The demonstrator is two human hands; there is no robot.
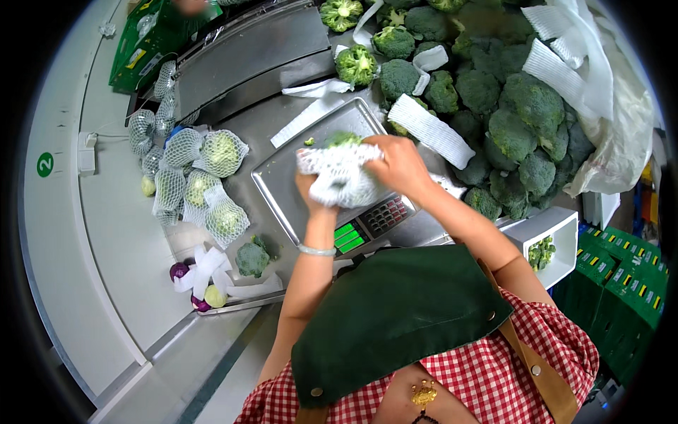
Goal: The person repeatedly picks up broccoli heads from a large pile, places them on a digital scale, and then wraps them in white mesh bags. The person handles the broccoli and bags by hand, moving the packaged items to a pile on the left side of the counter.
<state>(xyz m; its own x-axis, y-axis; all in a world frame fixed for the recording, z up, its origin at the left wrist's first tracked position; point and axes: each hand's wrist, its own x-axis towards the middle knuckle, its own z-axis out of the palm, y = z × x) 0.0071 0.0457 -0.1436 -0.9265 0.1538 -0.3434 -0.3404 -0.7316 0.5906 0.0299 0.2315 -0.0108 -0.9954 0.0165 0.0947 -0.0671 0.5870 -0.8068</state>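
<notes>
Both my hands are on a white foam net sleeve (342,182) above a steel scale tray (272,185). Green broccoli (344,138) shows at the sleeve's far end, blurred by motion; the rest of it is hidden inside. My left hand (312,189) grips the sleeve's left side, its fingers partly behind the netting. On the right, my right hand (397,164) pinches the sleeve's edge. Just below them sit the scale's lit green display (348,238) and its keypad (387,215). A small green crumb (308,141) lies on the tray.
A large broccoli heap (494,106) with loose foam sleeves (431,131) fills the right. Netted vegetables (222,154) lie left, near a bare broccoli head (253,258) and purple cabbages (179,271). A white bin (561,247) holds trimmings; green crates (621,283) stand at right.
</notes>
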